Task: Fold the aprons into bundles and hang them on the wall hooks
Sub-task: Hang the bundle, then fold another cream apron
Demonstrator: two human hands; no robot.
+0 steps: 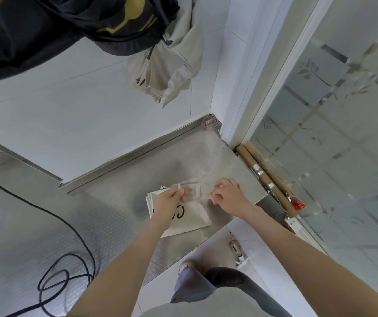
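Note:
A cream apron (pixel 190 216) with black lettering lies folded into a flat bundle on the steel counter (pixel 229 165). My left hand (pixel 169 200) rests over the bundle and pinches its pale strap near the top. My right hand (pixel 229 195) is to the right of the bundle, fingers curled, pinching the other end of the thin strap. On the white wall above hang a cream apron bundle (pixel 172 65) and a black apron with gold print (pixel 57 26); the hooks are hidden by the cloth.
A black cable (pixel 53 277) coils on the textured steel surface at the left. Brown paper rolls (pixel 268 179) lean by the frosted glass door (pixel 343 110) on the right. A clear suction hook (pixel 208 123) sits in the counter's back corner.

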